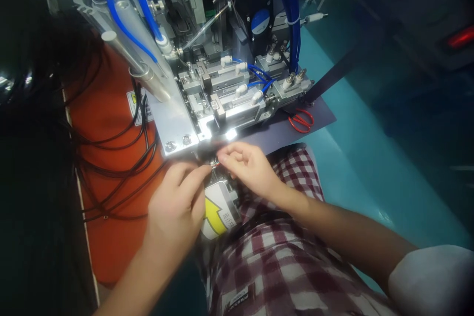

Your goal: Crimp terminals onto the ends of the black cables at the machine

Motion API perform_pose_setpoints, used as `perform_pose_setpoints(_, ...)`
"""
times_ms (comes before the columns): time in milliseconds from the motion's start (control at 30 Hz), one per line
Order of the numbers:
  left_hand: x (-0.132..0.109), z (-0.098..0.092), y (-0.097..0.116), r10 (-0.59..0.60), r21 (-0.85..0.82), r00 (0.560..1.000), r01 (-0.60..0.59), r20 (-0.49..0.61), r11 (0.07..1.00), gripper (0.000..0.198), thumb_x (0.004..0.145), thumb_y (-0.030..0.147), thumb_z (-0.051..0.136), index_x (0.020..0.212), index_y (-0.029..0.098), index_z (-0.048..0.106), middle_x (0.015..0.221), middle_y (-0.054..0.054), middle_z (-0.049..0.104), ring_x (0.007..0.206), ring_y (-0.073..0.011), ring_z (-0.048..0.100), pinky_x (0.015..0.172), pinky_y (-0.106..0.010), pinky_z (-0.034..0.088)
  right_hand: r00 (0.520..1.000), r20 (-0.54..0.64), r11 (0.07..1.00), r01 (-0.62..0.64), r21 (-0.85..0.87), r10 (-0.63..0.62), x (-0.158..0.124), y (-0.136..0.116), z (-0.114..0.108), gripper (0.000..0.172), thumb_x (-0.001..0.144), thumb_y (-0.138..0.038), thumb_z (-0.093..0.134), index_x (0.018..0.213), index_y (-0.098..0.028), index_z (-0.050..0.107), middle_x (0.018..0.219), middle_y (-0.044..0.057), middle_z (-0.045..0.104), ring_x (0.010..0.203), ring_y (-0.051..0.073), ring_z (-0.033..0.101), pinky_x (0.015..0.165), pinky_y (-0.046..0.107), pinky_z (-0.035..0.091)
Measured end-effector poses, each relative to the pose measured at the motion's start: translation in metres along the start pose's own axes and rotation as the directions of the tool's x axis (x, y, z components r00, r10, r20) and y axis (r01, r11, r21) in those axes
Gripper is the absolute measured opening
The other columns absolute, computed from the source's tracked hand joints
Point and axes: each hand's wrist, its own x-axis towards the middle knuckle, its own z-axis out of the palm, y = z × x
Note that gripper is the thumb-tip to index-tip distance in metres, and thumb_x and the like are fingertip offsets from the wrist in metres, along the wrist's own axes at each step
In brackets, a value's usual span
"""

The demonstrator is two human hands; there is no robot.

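My left hand (177, 198) is closed, its thumb and forefinger pinched at the front edge of a metal machine (229, 108). Facing it, my right hand (250, 167) is curled, with thumb and fingertips together a little to the right. A small piece with a bit of red (215, 163) shows between the two sets of fingertips, too small to name. Just below the fingers sits a metal part with a white label (216, 210) bearing a yellow arrow. A bright light glares on the machine's edge above my hands.
Blue air hoses (292, 19) run down to the machine's cylinders. Black cables (111, 173) lie loosely over an orange surface (107, 252) at left. Red-handled scissors (301, 121) lie on the grey plate at right. A checked cloth (274, 261) covers my lap.
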Motion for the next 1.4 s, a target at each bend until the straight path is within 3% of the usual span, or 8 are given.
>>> perform_pose_setpoints(367,0.001,0.001,0.001,0.020,-0.003,1.000,-0.020,-0.014,1.000,0.024,0.092,0.003,0.052,0.106,0.011,0.071,0.092,-0.007,0.065,0.083,-0.0157,0.063,0.074,-0.025,0.050,0.936,0.031,0.827,0.324,-0.460,-0.350,-0.005,-0.005,0.004,0.012,0.090,-0.025,0.059,0.080,-0.018,0.062,0.057,-0.007,0.051,0.053,0.009,0.044,0.058,0.026,0.034)
perform_pose_setpoints(567,0.000,0.000,0.001,0.012,0.003,1.000,-0.012,0.000,1.000,0.023,0.094,0.007,0.052,0.107,0.013,0.070,0.092,-0.006,0.063,0.082,-0.0164,0.064,0.072,-0.026,0.050,0.998,-0.039,0.996,-0.060,-0.070,0.058,0.000,-0.004,0.009,0.022,0.085,-0.032,0.066,0.071,-0.018,0.057,0.054,-0.007,0.048,0.049,0.009,0.040,0.050,0.024,0.030)
perform_pose_setpoints(667,0.000,0.000,0.002,0.020,0.018,1.000,-0.020,0.003,1.000,0.022,0.094,0.008,0.052,0.107,0.013,0.069,0.093,-0.006,0.062,0.081,-0.0159,0.063,0.070,-0.026,0.050,0.964,0.093,0.954,-0.261,0.149,0.249,0.005,-0.005,0.007,0.038,0.077,-0.040,0.075,0.058,-0.019,0.049,0.048,-0.009,0.039,0.046,0.006,0.029,0.046,0.023,0.022)
perform_pose_setpoints(767,0.000,0.000,0.003,0.023,0.022,1.000,-0.022,-0.009,1.000,0.022,0.094,0.007,0.052,0.108,0.014,0.068,0.094,-0.006,0.060,0.081,-0.0156,0.061,0.070,-0.025,0.050,0.951,0.153,0.944,-0.291,0.156,0.268,0.007,-0.006,0.000,0.035,0.079,-0.039,0.074,0.062,-0.017,0.052,0.048,-0.009,0.042,0.044,0.005,0.028,0.045,0.023,0.020)
perform_pose_setpoints(900,0.001,-0.002,0.003,-0.012,-0.002,1.000,0.012,-0.005,1.000,0.024,0.094,0.006,0.052,0.109,0.014,0.068,0.094,-0.005,0.058,0.081,-0.0146,0.060,0.072,-0.025,0.050,0.980,0.112,0.987,-0.161,-0.026,0.163,0.004,0.000,-0.006,0.031,0.098,-0.040,0.047,0.078,-0.018,0.056,0.055,-0.007,0.052,0.044,0.008,0.038,0.049,0.025,0.029)
perform_pose_setpoints(1033,0.001,-0.004,0.001,-0.012,-0.014,0.999,0.013,0.039,1.000,0.026,0.094,0.005,0.050,0.112,0.015,0.066,0.096,-0.005,0.063,0.086,-0.0153,0.062,0.074,-0.025,0.050,0.990,0.125,0.954,0.098,-0.283,-0.064,0.001,0.008,-0.001,0.038,0.099,-0.043,0.046,0.067,-0.022,0.042,0.060,-0.006,0.044,0.057,0.011,0.040,0.057,0.027,0.031)
perform_pose_setpoints(1233,-0.001,-0.006,-0.004,0.034,0.150,0.997,-0.043,0.065,0.988,0.027,0.094,0.013,0.050,0.113,0.015,0.069,0.092,-0.008,0.058,0.078,-0.0199,0.060,0.058,-0.029,0.045,0.973,0.130,0.968,0.209,-0.138,-0.192,0.004,0.017,0.004,0.030,0.098,-0.035,0.047,0.072,-0.022,0.042,0.063,-0.006,0.041,0.060,0.012,0.038,0.059,0.028,0.031)
perform_pose_setpoints(1400,-0.001,-0.005,-0.008,0.038,0.018,0.998,-0.040,0.059,0.999,0.031,0.092,0.006,0.050,0.114,0.018,0.067,0.092,-0.005,0.058,0.082,-0.0173,0.061,0.068,-0.026,0.049,0.942,0.160,0.889,0.332,-0.316,-0.295,0.003,0.013,0.000,0.023,0.097,-0.029,0.047,0.076,-0.022,0.047,0.064,-0.006,0.042,0.060,0.012,0.039,0.062,0.029,0.030)
